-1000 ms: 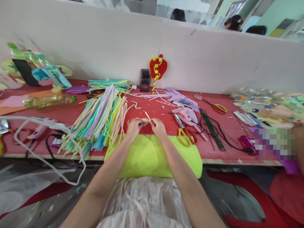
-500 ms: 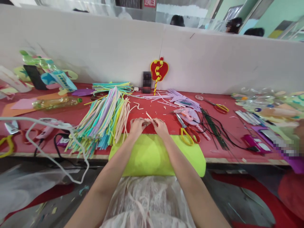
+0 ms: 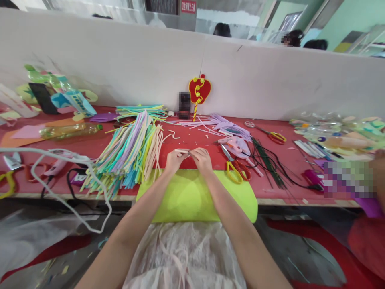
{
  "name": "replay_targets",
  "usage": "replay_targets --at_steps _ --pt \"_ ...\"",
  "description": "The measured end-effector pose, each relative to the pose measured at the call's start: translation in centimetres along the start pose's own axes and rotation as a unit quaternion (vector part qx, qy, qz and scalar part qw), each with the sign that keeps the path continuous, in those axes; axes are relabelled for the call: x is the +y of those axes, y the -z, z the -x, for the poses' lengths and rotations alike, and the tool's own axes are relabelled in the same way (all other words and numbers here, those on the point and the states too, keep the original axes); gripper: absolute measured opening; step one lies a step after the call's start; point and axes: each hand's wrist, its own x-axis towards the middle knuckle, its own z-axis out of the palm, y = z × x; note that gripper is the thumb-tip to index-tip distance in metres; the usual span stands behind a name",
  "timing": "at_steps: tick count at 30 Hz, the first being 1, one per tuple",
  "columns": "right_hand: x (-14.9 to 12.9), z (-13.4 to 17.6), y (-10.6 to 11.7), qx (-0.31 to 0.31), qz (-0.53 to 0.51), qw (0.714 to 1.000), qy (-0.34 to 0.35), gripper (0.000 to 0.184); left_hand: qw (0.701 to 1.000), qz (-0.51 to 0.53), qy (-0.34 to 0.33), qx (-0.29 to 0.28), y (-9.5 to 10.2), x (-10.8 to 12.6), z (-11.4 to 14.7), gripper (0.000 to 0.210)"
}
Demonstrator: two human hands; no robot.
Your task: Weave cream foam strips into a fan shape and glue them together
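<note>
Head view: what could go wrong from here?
The scissors lie close beside the right hand, so a sideways move might knock them or brush the blades.

The glue gun rests just beyond the scissors; whether it is hot cannot be told, but a careless reach there might burn.

The loose bundle of fuzzy strips spreads close to the left hand, so a swing that way could scatter some.

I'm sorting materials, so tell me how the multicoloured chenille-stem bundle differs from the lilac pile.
The multicoloured chenille-stem bundle mixes several colours; the lilac pile looks mostly one. The bundle appears larger than the pile. The bundle reaches nearer the front of the red table; the pile lies farther back. Both comprise slender strips.
</note>
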Motion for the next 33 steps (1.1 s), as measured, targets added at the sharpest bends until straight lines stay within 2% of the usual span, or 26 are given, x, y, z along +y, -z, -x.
replay_targets --at_steps 2,6,12,19,21,24,26,28,33 --pt "-0.4 -0.1 0.0 0.029 -0.018 0.999 -0.012 0.023 0.999 0.030 0.019 0.025 0.0 -0.3 -0.2 0.021" --pt "-0.6 -0.2 0.3 0.101 -0.084 0.987 -0.092 0.023 0.994 0.087 0.038 0.060 0.3 -1.1 -0.8 0.031" --pt "-0.6 -0.2 0.4 0.089 -0.246 0.944 -0.201 0.026 0.985 0.155 0.061 0.045 0.2 -1.3 -1.0 0.033" --pt "-1.0 -0.6 1.0 0.071 -0.298 0.924 -0.229 0.026 0.983 0.170 0.069 0.022 0.0 -1.2 -0.9 0.030" --pt "-1.0 -0.7 0.9 0.096 -0.358 0.891 -0.261 0.028 0.982 0.173 0.069 0.025 -0.1 -1.1 -0.9 0.030" --pt "-1.2 -0.9 0.5 0.152 -0.485 0.807 -0.300 0.036 0.981 0.180 0.066 0.030 -0.2 -1.0 -0.8 0.031" --pt "-1.4 -0.9 0.1 0.152 -0.539 0.770 -0.307 0.033 0.980 0.183 0.064 0.032 -0.3 -0.9 -0.8 0.031" --pt "-1.7 -0.9 -0.4 0.132 -0.551 0.763 -0.311 0.029 0.981 0.184 0.060 0.031 -0.3 -0.9 -0.8 0.030" --pt "-1.8 -0.5 -0.9 0.130 -0.511 0.780 -0.338 0.029 0.983 0.177 0.051 0.011 -0.3 -0.8 -0.7 0.025"
